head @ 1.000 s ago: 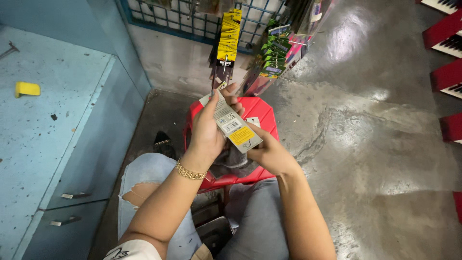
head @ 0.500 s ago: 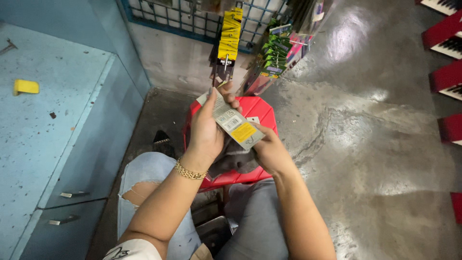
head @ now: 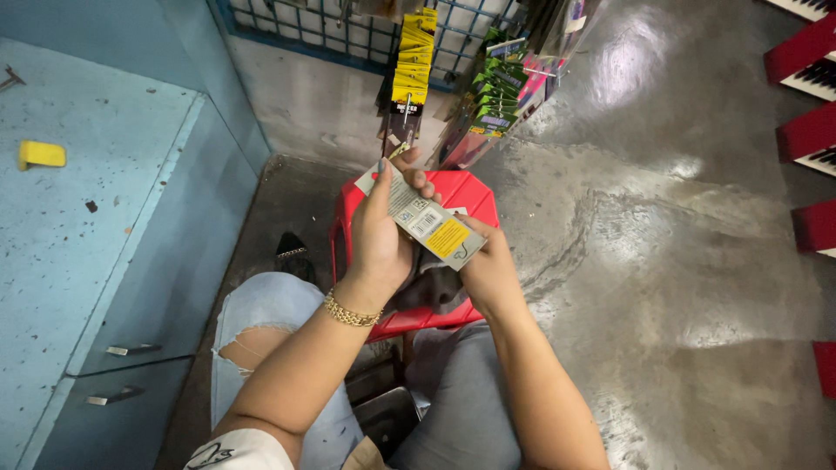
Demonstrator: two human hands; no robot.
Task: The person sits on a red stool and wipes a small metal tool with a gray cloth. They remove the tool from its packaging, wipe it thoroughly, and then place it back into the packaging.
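Near the middle of the frame, both hands hold one flat retail card pack (head: 424,224), white with a yellow patch at its lower right end, tilted from upper left down to lower right. The left hand (head: 379,239), with a gold chain bracelet (head: 351,311) at its wrist, is closed on the pack's upper end, fingers curled over the top edge. The right hand (head: 489,268) pinches the lower right end from beneath. Under the hands stands a red plastic stool (head: 466,193) with dark cloth (head: 431,292) on it. At the top centre, yellow packets (head: 413,65) and green packets (head: 495,96) hang from a blue wire grid (head: 348,35). A blue cabinet (head: 96,226) fills the left side, with a small yellow block (head: 41,154) on top.
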